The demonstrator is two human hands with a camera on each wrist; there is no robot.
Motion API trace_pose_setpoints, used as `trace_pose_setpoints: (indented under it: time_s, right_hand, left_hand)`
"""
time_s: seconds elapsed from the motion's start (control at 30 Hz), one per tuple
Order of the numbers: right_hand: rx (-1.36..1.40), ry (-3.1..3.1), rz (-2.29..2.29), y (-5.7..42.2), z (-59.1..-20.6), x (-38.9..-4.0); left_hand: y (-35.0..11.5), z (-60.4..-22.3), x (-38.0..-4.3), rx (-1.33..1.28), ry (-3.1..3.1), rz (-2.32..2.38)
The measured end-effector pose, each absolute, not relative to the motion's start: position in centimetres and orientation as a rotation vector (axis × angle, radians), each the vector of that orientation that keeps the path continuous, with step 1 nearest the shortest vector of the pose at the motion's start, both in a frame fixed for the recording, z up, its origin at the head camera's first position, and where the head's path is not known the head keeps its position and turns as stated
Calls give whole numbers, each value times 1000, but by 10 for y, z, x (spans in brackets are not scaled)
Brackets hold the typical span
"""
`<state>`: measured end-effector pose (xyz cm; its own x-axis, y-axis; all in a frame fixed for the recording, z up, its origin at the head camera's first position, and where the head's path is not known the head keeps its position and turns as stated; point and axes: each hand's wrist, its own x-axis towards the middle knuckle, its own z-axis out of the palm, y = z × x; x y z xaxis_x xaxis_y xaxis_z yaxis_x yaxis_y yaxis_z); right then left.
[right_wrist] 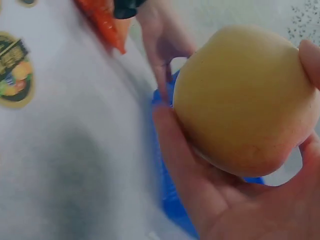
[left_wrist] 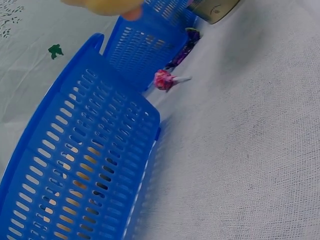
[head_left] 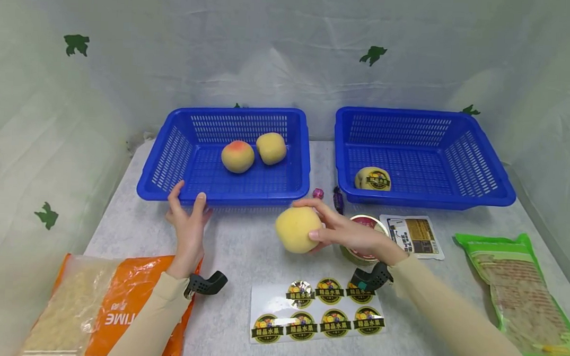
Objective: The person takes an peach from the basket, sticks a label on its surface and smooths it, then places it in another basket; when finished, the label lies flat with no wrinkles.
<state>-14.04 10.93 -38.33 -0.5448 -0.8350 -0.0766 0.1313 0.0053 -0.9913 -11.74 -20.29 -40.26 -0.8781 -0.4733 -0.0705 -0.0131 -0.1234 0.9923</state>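
Observation:
My right hand (head_left: pixel 332 228) grips a yellow peach (head_left: pixel 296 230) above the table, with fingers and thumb round its sides in the right wrist view. My left hand (head_left: pixel 187 232) is at the front rim of the left blue basket (head_left: pixel 236 201), thumb and forefinger spread apart there. Inside that basket lie a red-topped peach (head_left: pixel 237 157) and a yellow peach (head_left: pixel 271 148). A peach with a round black-and-gold label (head_left: pixel 373 178) sits in the right blue basket (head_left: pixel 427 200). A sheet of matching stickers (head_left: pixel 317 312) lies flat in front, bare at its upper left.
Between the baskets are a pink lollipop (head_left: pixel 318 193) and a purple wrapped candy (head_left: pixel 338 200). A round can (head_left: pixel 358 255) and a flat packet (head_left: pixel 416 237) lie under and beside my right forearm. An orange bag (head_left: pixel 117 303) is at left, a green-edged bag (head_left: pixel 519 294) at right.

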Motion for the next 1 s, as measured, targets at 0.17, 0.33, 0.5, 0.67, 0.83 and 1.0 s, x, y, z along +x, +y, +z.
trace_pose_setpoints:
  time_s: [0.17, 0.33, 0.5, 0.67, 0.83, 1.0]
  right_hand:
    - [-679, 1699, -1620, 113, -406, -132]
    - [-636, 1792, -1613, 109, -418, -124]
    - [-684, 1844, -1630, 102, -411, -115]
    - [-702, 1889, -1633, 99, -407, -113]
    - [-715, 1886, -1658, 98, -416, -117]
    - [-689, 1933, -1650, 102, -431, -122]
  left_hand:
    - [-202, -403, -118, 537, -1849, -2064]
    - [-203, -401, -118, 530, -1852, -2067]
    - [-205, -396, -113, 476, -1855, -2144]
    - [-205, -391, -102, 378, -1987, -2170]
    - [-194, -388, -87, 293, -2188, -2034]
    - [-173, -389, -71, 183, -2310, -1841]
